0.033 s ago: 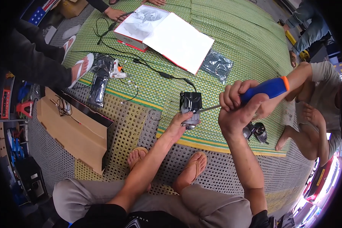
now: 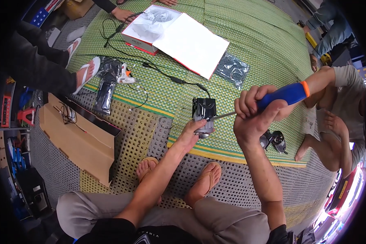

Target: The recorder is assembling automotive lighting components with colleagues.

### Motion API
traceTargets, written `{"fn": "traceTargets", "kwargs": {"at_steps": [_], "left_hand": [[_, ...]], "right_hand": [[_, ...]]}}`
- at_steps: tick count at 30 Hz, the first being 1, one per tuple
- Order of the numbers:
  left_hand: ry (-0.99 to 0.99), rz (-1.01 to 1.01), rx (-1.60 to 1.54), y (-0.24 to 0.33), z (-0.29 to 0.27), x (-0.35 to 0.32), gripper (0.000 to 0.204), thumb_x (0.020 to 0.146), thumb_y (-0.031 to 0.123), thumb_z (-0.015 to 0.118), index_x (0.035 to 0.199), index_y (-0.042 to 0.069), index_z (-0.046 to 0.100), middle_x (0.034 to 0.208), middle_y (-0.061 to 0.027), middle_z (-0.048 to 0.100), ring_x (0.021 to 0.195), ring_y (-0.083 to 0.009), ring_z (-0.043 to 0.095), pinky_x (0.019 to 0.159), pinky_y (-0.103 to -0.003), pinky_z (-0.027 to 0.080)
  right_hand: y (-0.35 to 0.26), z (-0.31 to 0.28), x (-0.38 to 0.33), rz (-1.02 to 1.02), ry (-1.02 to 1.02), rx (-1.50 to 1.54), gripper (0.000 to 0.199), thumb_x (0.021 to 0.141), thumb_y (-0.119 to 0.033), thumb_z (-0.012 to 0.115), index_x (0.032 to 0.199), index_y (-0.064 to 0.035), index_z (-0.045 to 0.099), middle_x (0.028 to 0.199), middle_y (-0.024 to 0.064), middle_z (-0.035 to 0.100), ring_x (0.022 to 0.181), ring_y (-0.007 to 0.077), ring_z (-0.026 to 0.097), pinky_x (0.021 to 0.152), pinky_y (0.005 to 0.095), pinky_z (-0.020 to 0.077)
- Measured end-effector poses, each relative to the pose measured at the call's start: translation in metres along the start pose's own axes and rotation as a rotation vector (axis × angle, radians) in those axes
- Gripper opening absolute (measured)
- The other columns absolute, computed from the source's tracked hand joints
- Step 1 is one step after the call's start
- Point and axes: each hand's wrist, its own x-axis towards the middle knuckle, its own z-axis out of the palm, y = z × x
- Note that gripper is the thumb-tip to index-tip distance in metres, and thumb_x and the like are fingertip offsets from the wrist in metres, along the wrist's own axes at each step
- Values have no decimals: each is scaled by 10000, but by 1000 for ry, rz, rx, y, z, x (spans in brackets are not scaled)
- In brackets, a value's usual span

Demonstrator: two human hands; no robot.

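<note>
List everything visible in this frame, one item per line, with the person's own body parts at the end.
small device: 1, black and silver, on the mat edge, held by the left hand
screwdriver: 1, blue handle with orange end, tip at the device
woven mat: 1, green, across the floor
open box: 1, white with red edge, upper mat
cable: 1, black, running to the device
plastic bag: 1, clear, right of the box
cardboard: 1, brown, left
black part: 1, right of the right forearm
other people: several, at the edges
left hand: on the device
right hand: gripping the screwdriver
feet: 2, in sandals
</note>
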Motion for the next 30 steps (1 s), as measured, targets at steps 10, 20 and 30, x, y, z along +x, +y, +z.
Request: {"fn": "traceTargets", "kwargs": {"at_steps": [10, 20, 30], "left_hand": [[22, 6, -2, -4, 3, 3, 511, 880, 344, 752, 1241, 21, 591, 1076, -82, 685, 968, -212, 707, 913, -338, 556], [171, -9, 87, -9, 12, 7, 460, 856, 353, 784, 1168, 52, 630, 995, -48, 691, 871, -141, 677, 765, -295, 524], [208, -33, 111, -28, 4, 17, 461, 837, 354, 808, 1165, 82, 633, 998, -17, 672, 911, -122, 652, 824, -301, 515]], "right_hand": [[0, -10, 6, -13, 10, -14, 623, 944, -683, 531, 956, -69, 424, 647, -33, 332, 503, 37, 242, 445, 210, 208], [7, -11, -11, -52, 61, -173, 585, 962, -657, 522, 1012, -85, 406, 743, -2, 353, 583, 71, 315, 454, 218, 294], [-17, -48, -7, 72, 274, -829, 471, 1005, -372, 614, 1290, -12, 511, 951, 10, 504, 829, 97, 478, 768, 271, 419]]}}
